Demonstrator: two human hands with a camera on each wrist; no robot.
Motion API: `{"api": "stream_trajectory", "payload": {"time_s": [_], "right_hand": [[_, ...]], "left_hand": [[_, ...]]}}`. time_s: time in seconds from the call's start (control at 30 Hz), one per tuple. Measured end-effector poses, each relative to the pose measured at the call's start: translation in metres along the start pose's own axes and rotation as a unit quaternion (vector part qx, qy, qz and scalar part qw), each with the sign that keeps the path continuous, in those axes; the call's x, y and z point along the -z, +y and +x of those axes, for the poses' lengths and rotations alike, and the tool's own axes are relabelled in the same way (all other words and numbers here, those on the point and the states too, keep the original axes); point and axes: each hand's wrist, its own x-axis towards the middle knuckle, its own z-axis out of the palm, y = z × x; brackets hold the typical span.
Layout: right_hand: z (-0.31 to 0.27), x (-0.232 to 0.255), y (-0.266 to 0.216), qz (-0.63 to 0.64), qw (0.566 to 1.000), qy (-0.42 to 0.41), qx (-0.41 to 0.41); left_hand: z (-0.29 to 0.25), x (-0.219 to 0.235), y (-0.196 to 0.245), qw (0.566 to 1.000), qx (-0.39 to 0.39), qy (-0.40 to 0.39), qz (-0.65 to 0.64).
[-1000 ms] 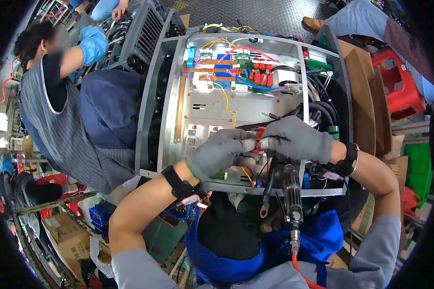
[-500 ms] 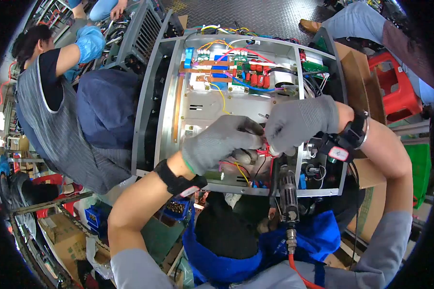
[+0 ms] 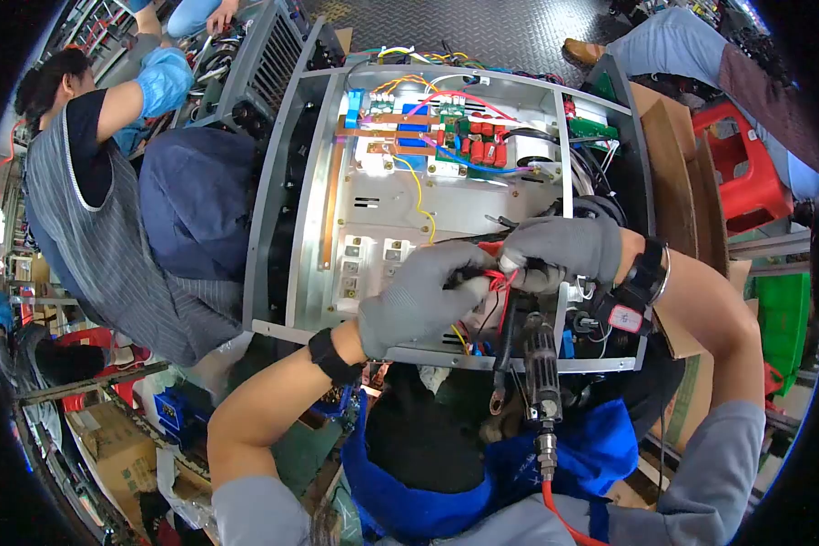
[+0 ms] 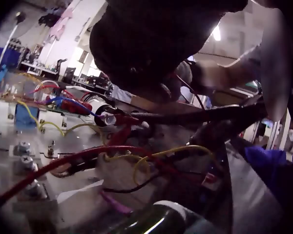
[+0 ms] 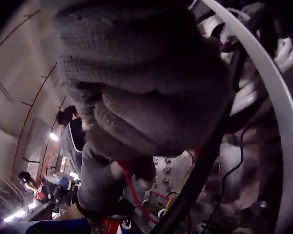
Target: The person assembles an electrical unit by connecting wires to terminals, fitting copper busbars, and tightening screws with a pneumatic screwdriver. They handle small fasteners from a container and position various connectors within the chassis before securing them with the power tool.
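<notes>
In the head view both gloved hands meet over the lower part of an open metal chassis (image 3: 564,146). Red wires (image 3: 499,280) run between them. My left hand (image 3: 423,296) pinches these wires between thumb and fingers. Curled around the same bundle from the other side is my right hand (image 3: 564,250); its glove (image 5: 136,78) fills the upper right wrist view, with a red wire (image 5: 132,192) below it. A thick black cable (image 3: 504,350) ending in a metal lug hangs over the front edge. The exact pinch points are partly hidden by the fingers.
A power driver (image 3: 543,369) with a red hose hangs at the chassis's front edge. Circuit boards with red components (image 3: 487,146) and a yellow wire (image 3: 419,191) lie inside the chassis. Another person (image 3: 109,209) sits at the left; cardboard (image 3: 673,164) and a red stool (image 3: 733,168) stand right.
My right hand has lowered since half a second ago, and my left hand has shifted slightly right and down. The red wires show more clearly between the fingers.
</notes>
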Motion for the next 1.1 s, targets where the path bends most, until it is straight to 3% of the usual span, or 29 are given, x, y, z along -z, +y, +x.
{"api": "stream_trajectory", "payload": {"time_s": [0.1, 0.17, 0.2, 0.23, 0.27, 0.3, 0.33, 0.43, 0.47, 0.57, 0.6, 0.63, 0.67, 0.77, 0.8, 0.87, 0.93, 0.97, 1.03, 1.07, 1.1], "right_hand": [[-0.001, -0.003, 0.002, 0.125, 0.991, 0.002, -0.05], [-0.001, -0.004, 0.0, 0.108, 0.991, 0.023, -0.076], [-0.001, -0.005, -0.002, 0.099, 0.991, 0.034, -0.089], [-0.002, -0.008, -0.002, -0.022, 0.993, 0.114, 0.007], [-0.004, -0.013, -0.002, -0.142, 0.966, 0.189, 0.101], [-0.005, -0.016, -0.003, -0.257, 0.911, 0.258, 0.193], [-0.01, -0.016, -0.009, -0.389, 0.845, 0.243, 0.274], [-0.01, -0.017, 0.004, -0.54, 0.738, 0.202, 0.35], [-0.015, -0.02, 0.005, -0.605, 0.706, 0.207, 0.305], [-0.013, -0.013, 0.004, -0.506, 0.744, 0.214, 0.38], [-0.016, -0.013, -0.004, -0.346, 0.833, 0.263, 0.343], [-0.025, -0.015, -0.019, -0.173, 0.892, 0.301, 0.29], [-0.028, -0.011, -0.029, 0.006, 0.917, 0.329, 0.226], [-0.034, 0.041, -0.066, 0.214, 0.833, 0.214, 0.463], [-0.04, 0.065, -0.085, 0.163, 0.832, 0.123, 0.516], [-0.052, 0.113, -0.124, 0.069, 0.796, -0.086, 0.595], [-0.066, 0.089, -0.179, 0.185, 0.782, -0.026, 0.595], [-0.06, 0.077, -0.192, 0.039, 0.755, 0.095, 0.647], [-0.048, 0.052, -0.218, -0.231, 0.606, 0.416, 0.637], [-0.028, 0.049, -0.213, -0.385, 0.521, 0.466, 0.602], [-0.008, 0.047, -0.208, -0.511, 0.403, 0.509, 0.564]], "left_hand": [[-0.004, -0.004, 0.011, 0.999, 0.042, 0.008, -0.022], [-0.002, -0.011, -0.005, 0.994, 0.053, 0.017, -0.093], [-0.001, -0.009, -0.001, 0.985, 0.102, 0.017, -0.138], [-0.001, -0.005, 0.005, 0.971, 0.15, 0.016, -0.184], [-0.001, -0.002, 0.009, 0.953, 0.199, 0.016, -0.229], [0.0, 0.002, 0.01, 0.949, 0.213, 0.001, -0.234], [0.002, 0.005, 0.01, 0.944, 0.226, -0.013, -0.238], [0.001, 0.003, 0.003, 0.896, 0.28, -0.033, -0.342], [0.002, 0.002, -0.001, 0.871, 0.296, -0.037, -0.389], [0.004, 0.005, -0.006, 0.881, 0.284, -0.084, -0.369], [0.003, 0.009, -0.004, 0.912, 0.25, -0.07, -0.317], [0.002, 0.013, 0.0, 0.938, 0.217, -0.057, -0.265], [0.002, 0.016, 0.003, 0.959, 0.181, -0.044, -0.211], [0.011, 0.029, 0.01, 0.98, 0.117, 0.013, -0.163], [0.014, 0.033, 0.028, 0.971, 0.102, 0.046, -0.211], [0.022, 0.047, 0.057, 0.976, 0.057, 0.04, -0.204], [0.035, 0.067, 0.085, 0.988, -0.015, 0.075, -0.131], [0.043, 0.08, 0.098, 0.99, -0.062, 0.113, -0.061], [0.066, 0.102, 0.123, 0.95, -0.213, 0.219, -0.066], [0.072, 0.114, 0.13, 0.938, -0.229, 0.261, 0.007], [0.08, 0.125, 0.134, 0.95, -0.163, 0.25, -0.097]]}}
